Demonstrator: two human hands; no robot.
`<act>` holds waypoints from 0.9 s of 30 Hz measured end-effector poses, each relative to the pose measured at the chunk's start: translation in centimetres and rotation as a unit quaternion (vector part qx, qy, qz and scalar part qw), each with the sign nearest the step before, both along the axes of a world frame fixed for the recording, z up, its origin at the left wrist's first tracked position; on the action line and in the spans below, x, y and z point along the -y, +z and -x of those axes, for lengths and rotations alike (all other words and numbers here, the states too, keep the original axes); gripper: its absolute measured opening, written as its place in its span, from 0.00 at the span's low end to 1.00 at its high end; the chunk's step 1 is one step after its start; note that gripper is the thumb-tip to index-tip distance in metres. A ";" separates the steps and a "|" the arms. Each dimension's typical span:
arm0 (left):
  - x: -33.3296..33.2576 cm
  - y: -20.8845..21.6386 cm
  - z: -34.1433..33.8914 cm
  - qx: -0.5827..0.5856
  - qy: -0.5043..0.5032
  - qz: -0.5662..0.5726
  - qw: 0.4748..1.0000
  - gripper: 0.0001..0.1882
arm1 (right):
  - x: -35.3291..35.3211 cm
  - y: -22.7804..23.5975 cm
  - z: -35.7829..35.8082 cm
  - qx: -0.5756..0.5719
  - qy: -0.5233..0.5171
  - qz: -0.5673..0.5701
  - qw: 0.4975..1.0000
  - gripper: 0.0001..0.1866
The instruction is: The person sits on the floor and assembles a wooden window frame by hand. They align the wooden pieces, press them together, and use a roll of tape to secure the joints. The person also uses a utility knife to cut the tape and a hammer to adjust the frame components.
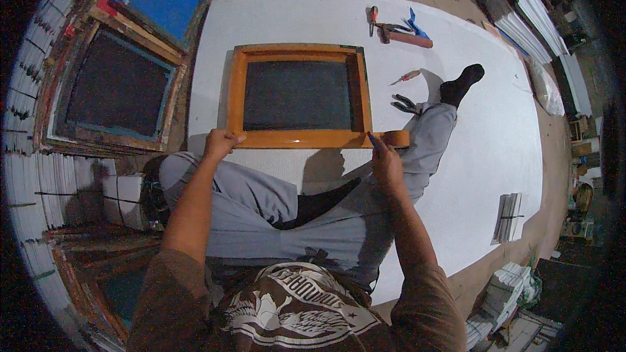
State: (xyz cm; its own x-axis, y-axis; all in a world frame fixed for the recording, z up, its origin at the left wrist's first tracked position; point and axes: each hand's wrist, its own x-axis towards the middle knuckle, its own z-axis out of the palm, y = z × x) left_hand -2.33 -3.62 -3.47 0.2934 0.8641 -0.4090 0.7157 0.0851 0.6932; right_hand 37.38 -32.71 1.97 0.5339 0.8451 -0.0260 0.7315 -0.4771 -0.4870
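Note:
A rectangular screen frame (236, 88), its sides covered in shiny brown tape, lies on the white sheet in front of me, with dark mesh (297, 94) inside. My left hand (222, 143) grips its near left corner, thumb over the tape. At the near right corner, my right hand (386, 163) is closed around a slim blue tool (373, 138) that looks like a cutter, its tip against the tape. The roll of brown tape (396, 138) stands just beyond that corner, joined to the strip along the near side.
Pliers (405, 103) and a screwdriver (405, 77) lie to the right, near my foot. More hand tools (394, 29) and a brown roll (412, 40) are farther off. Other screen frames (117, 85) lean at the left. White strips (510, 218) lie on the sheet's right.

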 end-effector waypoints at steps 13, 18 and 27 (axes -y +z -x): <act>0.1 1.2 -0.6 -0.013 -0.014 0.007 1.000 0.22 | 0.2 -1.2 0.3 0.034 0.005 0.015 0.999 0.21; 0.1 1.5 -0.4 -0.003 -0.002 0.004 1.000 0.22 | 0.5 -1.7 0.5 0.023 0.003 0.023 0.999 0.23; -0.4 0.5 -0.4 -0.020 -0.012 0.004 1.000 0.22 | 3.8 -4.0 0.2 0.070 0.031 -0.022 0.997 0.21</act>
State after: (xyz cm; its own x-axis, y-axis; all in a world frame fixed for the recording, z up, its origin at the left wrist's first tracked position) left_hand -1.89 -3.19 -2.94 0.2973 0.8532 -0.4285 0.7446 0.0737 0.6635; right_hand 37.19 -36.46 -2.07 0.4762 0.8753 0.0839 0.8216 -0.4090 -0.3971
